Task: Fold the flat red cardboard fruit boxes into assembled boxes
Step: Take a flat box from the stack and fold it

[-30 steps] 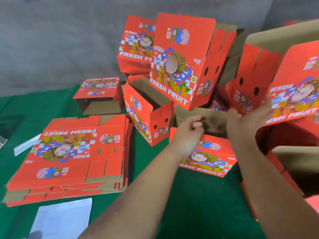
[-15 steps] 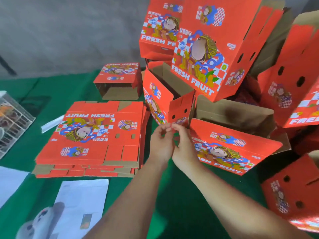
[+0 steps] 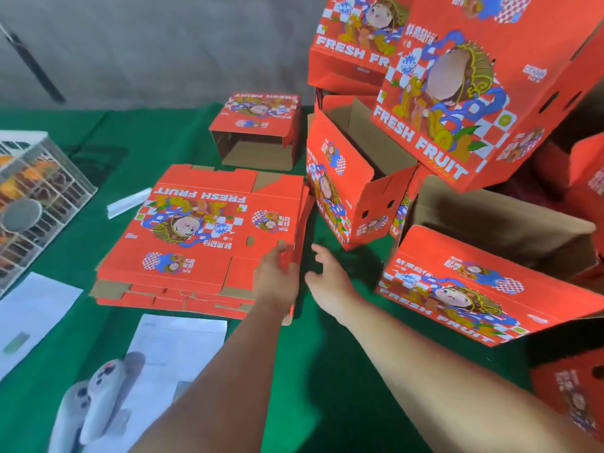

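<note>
The stack of flat boxes (image 3: 209,230) sits on the green tabletop (image 3: 327,371), left of the pile of assembled boxes (image 3: 457,103). Left hand (image 3: 276,276) grips the stack's right edge, fingers curled on the top sheet; right hand (image 3: 330,276) hovers beside it, fingers spread, holding nothing. I'd peel off just one sheet. Can't tell how many the fingers caught.

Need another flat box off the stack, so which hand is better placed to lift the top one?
Left. The left hand already grips the near right edge of the flat stack, while the right hand hovers open beside it, touching nothing.
</note>
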The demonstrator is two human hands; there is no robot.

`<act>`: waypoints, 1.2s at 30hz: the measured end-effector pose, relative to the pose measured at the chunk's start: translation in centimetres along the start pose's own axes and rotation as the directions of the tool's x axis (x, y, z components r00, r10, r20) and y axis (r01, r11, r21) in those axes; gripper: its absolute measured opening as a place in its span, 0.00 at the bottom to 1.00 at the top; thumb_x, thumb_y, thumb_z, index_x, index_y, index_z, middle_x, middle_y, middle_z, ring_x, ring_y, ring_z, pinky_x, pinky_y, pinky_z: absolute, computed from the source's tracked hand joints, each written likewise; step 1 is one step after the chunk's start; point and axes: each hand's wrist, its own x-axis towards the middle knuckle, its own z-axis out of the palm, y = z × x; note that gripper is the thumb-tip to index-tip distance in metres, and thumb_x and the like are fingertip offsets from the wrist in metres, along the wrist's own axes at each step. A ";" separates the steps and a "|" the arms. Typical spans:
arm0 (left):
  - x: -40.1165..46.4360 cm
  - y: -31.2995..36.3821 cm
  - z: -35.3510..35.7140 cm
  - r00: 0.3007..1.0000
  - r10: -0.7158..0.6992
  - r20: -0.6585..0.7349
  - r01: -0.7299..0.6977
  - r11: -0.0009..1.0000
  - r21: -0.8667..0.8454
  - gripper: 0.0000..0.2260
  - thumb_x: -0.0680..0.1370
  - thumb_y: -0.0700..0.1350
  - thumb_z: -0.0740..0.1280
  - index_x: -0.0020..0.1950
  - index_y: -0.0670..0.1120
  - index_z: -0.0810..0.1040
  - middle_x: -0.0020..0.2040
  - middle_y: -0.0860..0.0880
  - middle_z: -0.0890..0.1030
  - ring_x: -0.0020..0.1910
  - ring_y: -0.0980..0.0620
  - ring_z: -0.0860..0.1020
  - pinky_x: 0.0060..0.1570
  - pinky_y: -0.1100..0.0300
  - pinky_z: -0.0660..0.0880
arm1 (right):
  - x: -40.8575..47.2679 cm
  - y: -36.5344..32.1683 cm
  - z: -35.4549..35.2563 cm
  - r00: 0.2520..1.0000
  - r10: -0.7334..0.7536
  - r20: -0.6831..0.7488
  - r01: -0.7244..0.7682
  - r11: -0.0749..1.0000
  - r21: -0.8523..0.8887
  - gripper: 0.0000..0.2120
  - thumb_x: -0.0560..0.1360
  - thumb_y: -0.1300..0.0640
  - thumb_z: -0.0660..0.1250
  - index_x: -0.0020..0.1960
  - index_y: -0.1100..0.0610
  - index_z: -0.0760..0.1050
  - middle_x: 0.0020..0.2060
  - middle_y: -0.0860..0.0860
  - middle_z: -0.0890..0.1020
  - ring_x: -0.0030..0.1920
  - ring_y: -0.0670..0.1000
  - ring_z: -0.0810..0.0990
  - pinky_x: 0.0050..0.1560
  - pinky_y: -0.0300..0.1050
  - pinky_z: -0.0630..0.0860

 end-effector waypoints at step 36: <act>-8.7 -9.4 -7.3 0.917 -0.357 -0.180 0.166 0.751 -0.639 0.32 0.71 0.66 0.63 0.66 0.45 0.78 0.63 0.48 0.81 0.65 0.47 0.78 0.70 0.47 0.72 | -6.1 2.2 -9.4 0.988 0.037 -0.153 -0.024 0.996 0.084 0.12 0.76 0.38 0.62 0.59 0.27 0.71 0.53 0.33 0.78 0.53 0.37 0.77 0.50 0.40 0.71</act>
